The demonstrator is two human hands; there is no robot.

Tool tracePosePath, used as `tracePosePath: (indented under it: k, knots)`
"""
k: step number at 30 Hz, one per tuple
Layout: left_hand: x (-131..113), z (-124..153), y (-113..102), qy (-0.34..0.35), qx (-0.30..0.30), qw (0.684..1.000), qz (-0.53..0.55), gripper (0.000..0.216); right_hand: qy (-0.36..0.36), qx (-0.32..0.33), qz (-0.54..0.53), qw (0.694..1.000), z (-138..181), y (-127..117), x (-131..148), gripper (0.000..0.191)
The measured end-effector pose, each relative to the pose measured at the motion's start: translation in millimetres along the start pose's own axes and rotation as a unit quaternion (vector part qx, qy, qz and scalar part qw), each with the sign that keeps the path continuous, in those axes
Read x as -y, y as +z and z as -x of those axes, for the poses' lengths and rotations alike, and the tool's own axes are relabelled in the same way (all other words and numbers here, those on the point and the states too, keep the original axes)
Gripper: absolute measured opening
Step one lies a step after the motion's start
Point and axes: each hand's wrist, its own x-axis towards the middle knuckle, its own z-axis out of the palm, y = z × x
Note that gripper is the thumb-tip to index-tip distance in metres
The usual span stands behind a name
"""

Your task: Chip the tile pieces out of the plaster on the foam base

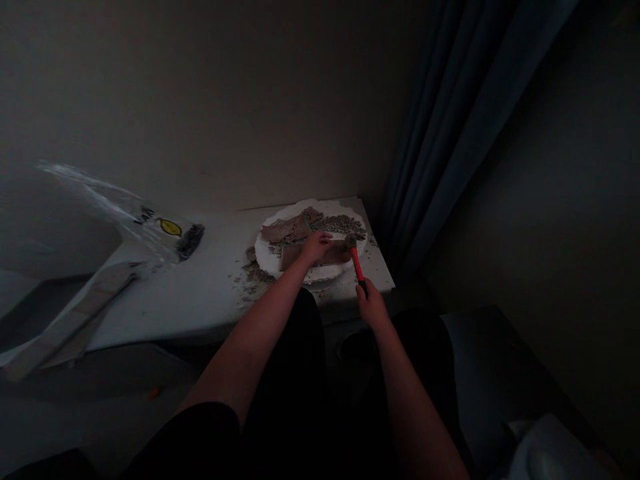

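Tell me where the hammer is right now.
In the head view, the hammer is just right of centre, held in the right grip, its dark head at the right end of the brown slab.

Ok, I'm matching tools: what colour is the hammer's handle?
The handle is red and black, seen in the head view.

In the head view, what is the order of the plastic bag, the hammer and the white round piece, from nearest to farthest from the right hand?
1. Hammer: gripped in the right hand.
2. White round piece: ahead and slightly left.
3. Plastic bag: well over to the left.
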Motion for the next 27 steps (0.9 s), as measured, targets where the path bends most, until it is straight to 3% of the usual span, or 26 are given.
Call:
tracePosePath:
  k: [6,13,18,27]
  knots:
    - [0.5,3.3,6.5,-0.003,0.008,1.000,0.010,0.016,0.002,0.009,0.003,1.000,0.0,-0.6,-0.6,0.043]
    - [0.2,-1.1,10.6,0.043,0.018,0.998,-0.047,0.029,0.005,0.007,0.004,1.000,0.8,-1.0,-0.1,0.043]
    - [3.5,-2.6,12.0,0.065,-0.003,0.994,-0.083,0.012,-0.008,0.008,-0.010,1.000,1.1,-1.7,-0.5,0.041]
    - [6.4,-6.7,16.2,0.051,-0.030,0.996,-0.064,0.012,-0.002,0.011,-0.004,1.000,1.9,-4.6,1.9,0.040]
